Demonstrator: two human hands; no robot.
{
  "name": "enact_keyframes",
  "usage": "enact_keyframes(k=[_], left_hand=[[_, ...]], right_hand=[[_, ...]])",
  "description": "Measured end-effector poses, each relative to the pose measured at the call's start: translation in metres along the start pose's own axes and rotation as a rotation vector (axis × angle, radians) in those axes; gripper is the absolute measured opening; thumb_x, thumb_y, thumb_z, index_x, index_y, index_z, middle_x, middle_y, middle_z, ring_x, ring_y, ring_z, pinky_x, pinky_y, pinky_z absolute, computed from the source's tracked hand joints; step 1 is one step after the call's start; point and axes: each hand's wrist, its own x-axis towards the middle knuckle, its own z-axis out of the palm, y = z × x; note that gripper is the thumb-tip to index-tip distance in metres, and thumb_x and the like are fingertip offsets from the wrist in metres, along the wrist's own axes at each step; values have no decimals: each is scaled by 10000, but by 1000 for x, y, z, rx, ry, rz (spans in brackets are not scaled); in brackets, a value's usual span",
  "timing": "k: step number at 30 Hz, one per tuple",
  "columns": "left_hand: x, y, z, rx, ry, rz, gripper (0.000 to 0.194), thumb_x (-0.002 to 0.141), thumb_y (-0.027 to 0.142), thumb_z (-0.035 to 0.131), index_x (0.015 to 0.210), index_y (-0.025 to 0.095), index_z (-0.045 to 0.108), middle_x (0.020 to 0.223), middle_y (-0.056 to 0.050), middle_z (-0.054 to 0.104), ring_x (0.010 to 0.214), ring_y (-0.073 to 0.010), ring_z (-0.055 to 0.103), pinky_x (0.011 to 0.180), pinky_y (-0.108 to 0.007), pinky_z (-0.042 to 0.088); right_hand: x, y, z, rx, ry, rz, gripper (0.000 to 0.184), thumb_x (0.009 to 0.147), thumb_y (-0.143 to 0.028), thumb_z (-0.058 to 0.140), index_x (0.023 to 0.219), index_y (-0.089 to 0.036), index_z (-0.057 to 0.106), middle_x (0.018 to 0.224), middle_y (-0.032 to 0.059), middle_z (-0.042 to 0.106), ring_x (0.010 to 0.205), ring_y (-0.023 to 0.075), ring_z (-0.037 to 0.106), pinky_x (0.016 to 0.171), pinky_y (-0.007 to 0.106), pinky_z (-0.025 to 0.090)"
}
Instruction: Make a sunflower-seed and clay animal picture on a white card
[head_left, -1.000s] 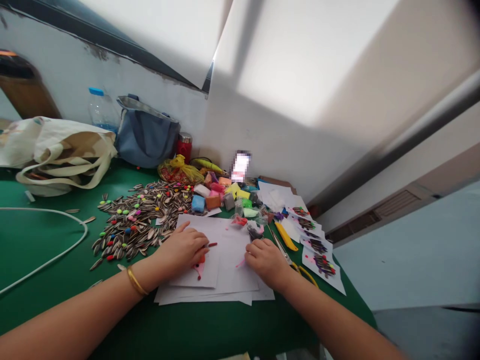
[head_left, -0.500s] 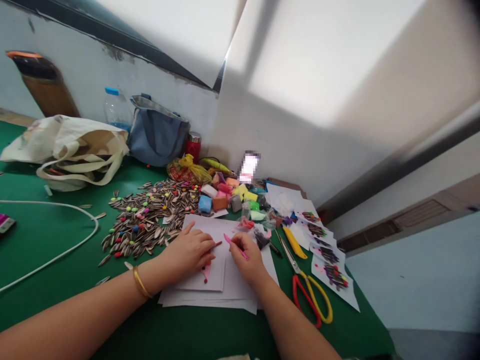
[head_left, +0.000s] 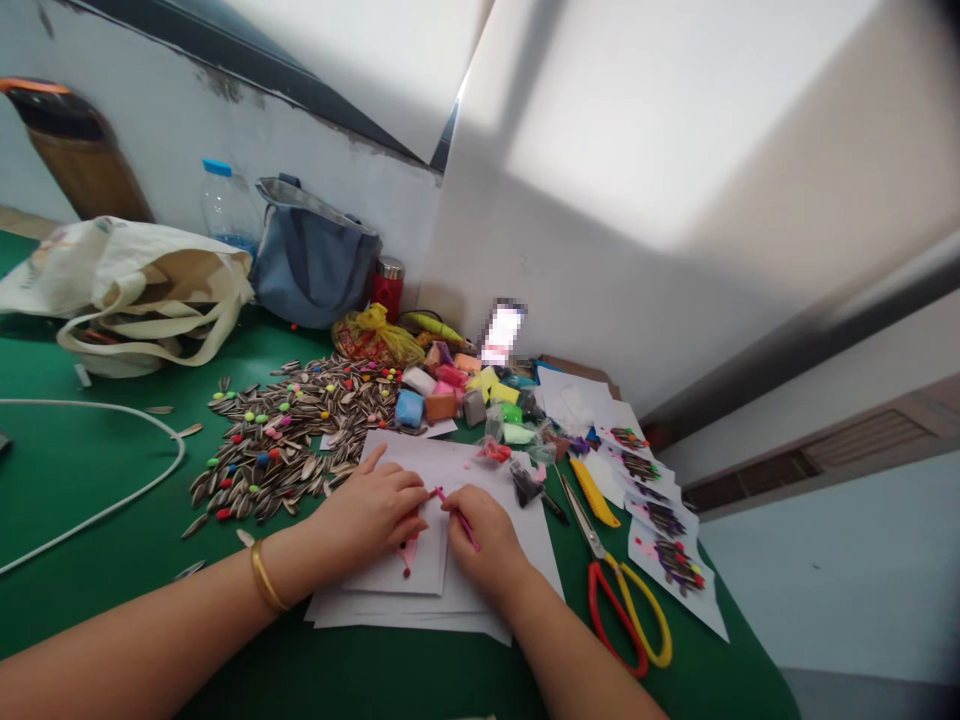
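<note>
My left hand lies palm down over a white sheet, its thumb and index finger closed on a thin reddish-brown strip that looks like clay. Under those fingers a pink clay shape with a small dark red ball at its lower tip partly shows. In my right hand is a slim pink modelling tool, gripped between thumb and fingers. Its tip meets or nearly meets the end of the strip. More white paper is stacked beneath the sheet.
Sunflower seeds with coloured bits spread to the left. Wrapped clay blocks sit behind the paper. Scissors, a yellow cutter and seed-decorated sheets lie right. Bags and a phone stand at the back.
My right hand has moved slightly left and turned, bringing the pink tool's tip from apart to the strip's end. My left hand stays almost where it was. The view has shifted a little.
</note>
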Motion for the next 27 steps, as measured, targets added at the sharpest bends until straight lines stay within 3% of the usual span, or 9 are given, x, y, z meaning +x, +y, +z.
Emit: enact_keyframes(k=[13,27], left_hand=[[0,0,0,-7,1,-7,255,887,346,645,1127,261,667,1088,-21,712,1042,-215,628,1185,-481,161],[0,0,6,46,12,-9,334,873,391,651,1184,271,651,1089,-42,680,1050,-241,600,1170,-513,166]], right_hand=[[0,1,2,-53,-37,1,253,781,-44,474,932,-206,595,891,43,632,869,203,587,783,305,464],[6,-3,8,-267,-117,26,189,777,-60,513,871,-213,570,852,33,598,833,206,535,736,297,403]])
